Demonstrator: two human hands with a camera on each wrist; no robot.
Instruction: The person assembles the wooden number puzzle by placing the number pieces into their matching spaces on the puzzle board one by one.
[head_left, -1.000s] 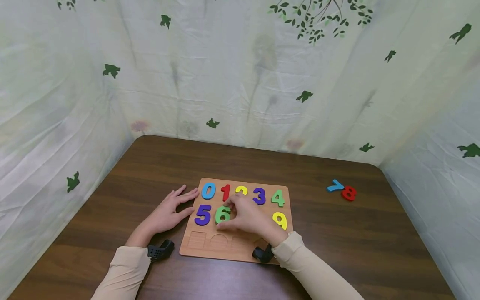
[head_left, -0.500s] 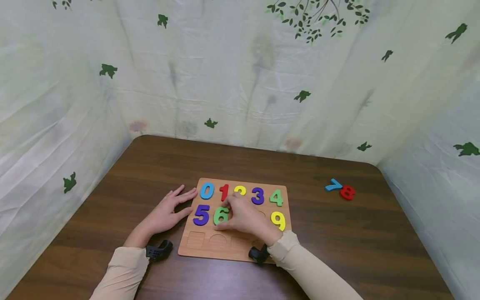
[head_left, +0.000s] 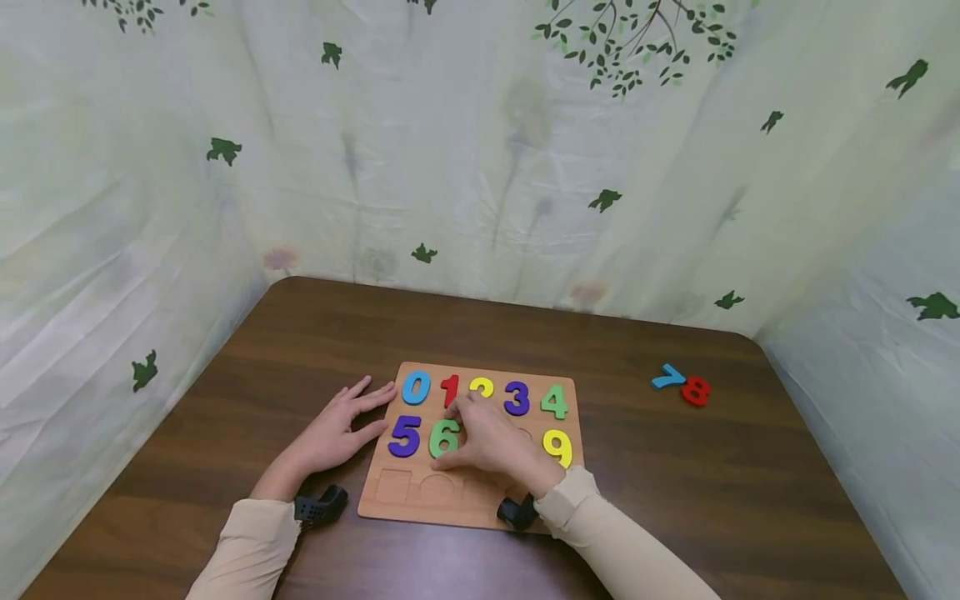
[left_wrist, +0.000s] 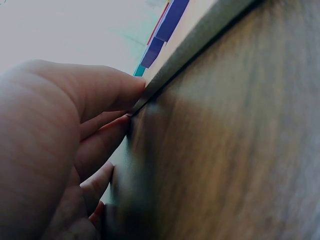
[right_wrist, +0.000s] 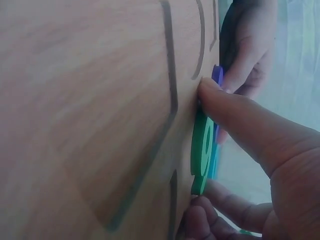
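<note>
A wooden number board point(head_left: 420, 510) lies on the table with coloured digits in it. My right hand point(head_left: 495, 442) is over its middle and pinches the green number 6 point(head_left: 441, 439), thumb on the near edge and fingers at the far edge. In the right wrist view the green 6 point(right_wrist: 201, 145) stands proud of the board between thumb and fingertips. My left hand point(head_left: 333, 433) lies spread at the board's left edge, beside the purple 5 point(head_left: 405, 437) and the blue 0 point(head_left: 416, 387). In the left wrist view its thumb point(left_wrist: 115, 87) touches the board's side.
A blue 7 point(head_left: 668, 377) and a red 8 point(head_left: 695, 391) lie loose on the brown table point(head_left: 720, 492), right of the board. The yellow 9 point(head_left: 557, 447), green 4 point(head_left: 554, 402) and purple 3 point(head_left: 517, 398) sit in the board. A printed curtain point(head_left: 465, 167) surrounds the table.
The view has shifted slightly with the head. Both hands and the green 6 stay practically where they were on the board.
</note>
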